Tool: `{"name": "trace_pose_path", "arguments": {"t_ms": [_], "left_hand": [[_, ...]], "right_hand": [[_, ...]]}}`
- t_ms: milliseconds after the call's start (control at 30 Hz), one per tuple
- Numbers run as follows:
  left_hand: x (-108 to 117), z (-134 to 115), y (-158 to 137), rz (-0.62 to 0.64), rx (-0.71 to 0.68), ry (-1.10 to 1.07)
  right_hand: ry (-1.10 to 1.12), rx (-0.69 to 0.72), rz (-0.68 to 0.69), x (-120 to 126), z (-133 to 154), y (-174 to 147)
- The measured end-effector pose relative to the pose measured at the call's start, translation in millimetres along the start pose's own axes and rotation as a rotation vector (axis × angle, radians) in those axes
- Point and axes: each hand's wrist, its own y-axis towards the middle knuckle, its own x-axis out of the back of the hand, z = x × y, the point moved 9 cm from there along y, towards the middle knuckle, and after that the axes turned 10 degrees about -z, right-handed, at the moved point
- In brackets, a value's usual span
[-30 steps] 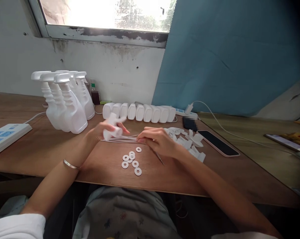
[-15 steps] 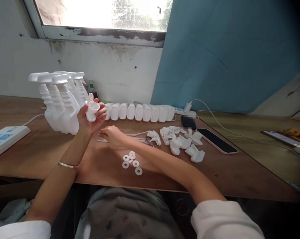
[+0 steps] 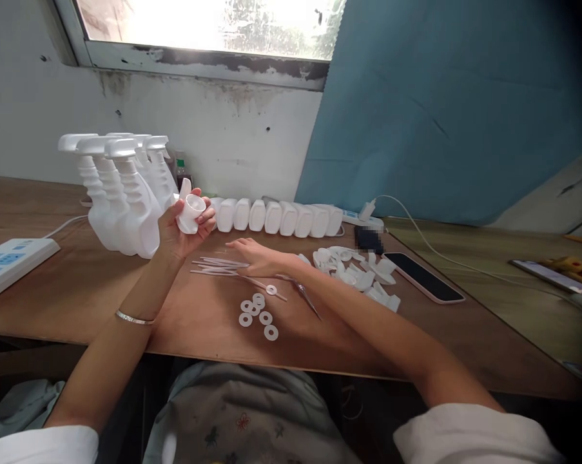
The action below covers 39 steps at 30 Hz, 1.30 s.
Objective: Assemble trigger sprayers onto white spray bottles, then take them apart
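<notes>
At eleven o'clock, the left hand [image 3: 173,240] grasps a sprayer [image 3: 188,223]; at twelve, the right hand [image 3: 260,258] partly hides tubes [image 3: 216,272], its fingers' grip unclear.

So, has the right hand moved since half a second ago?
Yes, to the right: judged against the pink-edged phone lying on the table, the right hand is now nearer to it.

A white spray head [image 3: 189,221] (round collar opening upward) is raised near thin white tubes [image 3: 216,270] lying loosely bunched.
</notes>
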Motion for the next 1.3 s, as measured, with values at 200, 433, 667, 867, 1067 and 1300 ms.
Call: {"name": "trace_pose_path", "arguments": {"t_ms": [200, 433, 667, 867, 1067, 1300], "left_hand": [[-1, 0, -1, 0.026, -0.006, 0.018], [-2, 0, 0, 0.061, -0.007, 0.008], [-4, 0, 0, 0.082, 0.005, -0.017], [-2, 0, -1, 0.047, 0.012, -0.01], [-1, 4, 0, 0.034, 0.046, -0.002], [9, 49, 6, 0.003, 0.286, 0.068]], "right_hand": [[-0.054, -0.051, 0.199, -9, -28, -21], [-0.202, -0.011, 0.235, -16, -21, -9], [-0.24, 0.031, 0.299, -20, -16, 3], [-0.262, 0.1, 0.282, -21, -4, 9], [-0.204, 0.16, 0.209, -30, 8, 27], [-0.158, 0.165, 0.047, -9, 9, 25]]}}
